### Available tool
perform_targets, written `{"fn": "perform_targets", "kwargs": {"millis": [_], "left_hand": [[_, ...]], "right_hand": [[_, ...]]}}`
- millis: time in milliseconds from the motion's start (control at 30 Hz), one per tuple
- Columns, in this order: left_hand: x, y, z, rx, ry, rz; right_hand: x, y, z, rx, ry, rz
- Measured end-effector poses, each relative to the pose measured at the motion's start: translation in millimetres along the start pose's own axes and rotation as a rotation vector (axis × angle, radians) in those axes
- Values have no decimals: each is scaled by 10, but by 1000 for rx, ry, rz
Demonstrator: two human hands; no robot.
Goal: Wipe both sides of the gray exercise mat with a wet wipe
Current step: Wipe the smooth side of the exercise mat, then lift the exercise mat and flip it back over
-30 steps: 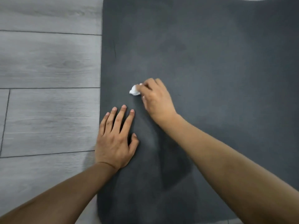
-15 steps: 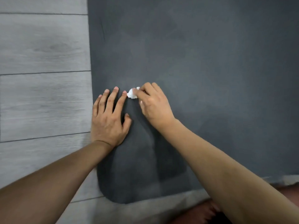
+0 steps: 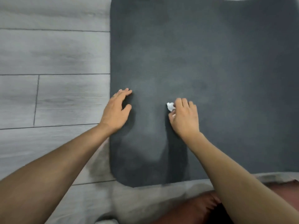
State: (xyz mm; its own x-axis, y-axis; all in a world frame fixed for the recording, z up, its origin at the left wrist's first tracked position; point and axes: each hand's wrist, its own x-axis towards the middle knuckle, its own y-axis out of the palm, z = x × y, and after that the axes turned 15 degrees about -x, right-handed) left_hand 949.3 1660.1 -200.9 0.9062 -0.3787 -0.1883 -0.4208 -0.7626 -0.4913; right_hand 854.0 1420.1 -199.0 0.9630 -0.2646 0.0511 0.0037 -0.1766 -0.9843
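The gray exercise mat [image 3: 210,62] lies flat on the floor and fills the middle and right of the view; its left edge and rounded near-left corner show. My right hand [image 3: 185,118] pinches a small crumpled white wet wipe [image 3: 170,106] against the mat near its middle. My left hand [image 3: 117,110] sits close to the mat's left edge, fingers extended toward the far side, slightly raised or resting lightly. Both forearms reach in from below.
Light gray wood-plank floor [image 3: 53,62] runs along the left of the mat and below its near edge. A reddish-brown cushion-like thing [image 3: 202,207] shows at the bottom right, partly behind my right forearm.
My right hand has slid the wipe to the right, away from my left hand. The left hand's fingers have lifted from flat. The view has shifted, so the mat's near edge shows.
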Motion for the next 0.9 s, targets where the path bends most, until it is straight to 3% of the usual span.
{"fn": "perform_targets", "kwargs": {"millis": [100,167,300,433,567,700,900], "left_hand": [[-286,-180,149,84,-30,-233],[-549,-225,290,51,-144,-341],[-716,-139,377,-95,-259,-240],[-674,-185,296,-216,-351,-247],[-604,-256,335,-384,-486,-165],[-583,-317,253,-530,-484,-123],[-552,-343,-17,-584,-424,-25]], "right_hand": [[-88,43,119,-39,71,92],[-52,37,192,-34,63,133],[-11,-167,536,163,-42,158],[187,-575,1130,423,26,453],[343,-716,1667,193,28,549],[431,-703,1882,138,78,602],[524,-1039,1880,-248,-327,430]]}}
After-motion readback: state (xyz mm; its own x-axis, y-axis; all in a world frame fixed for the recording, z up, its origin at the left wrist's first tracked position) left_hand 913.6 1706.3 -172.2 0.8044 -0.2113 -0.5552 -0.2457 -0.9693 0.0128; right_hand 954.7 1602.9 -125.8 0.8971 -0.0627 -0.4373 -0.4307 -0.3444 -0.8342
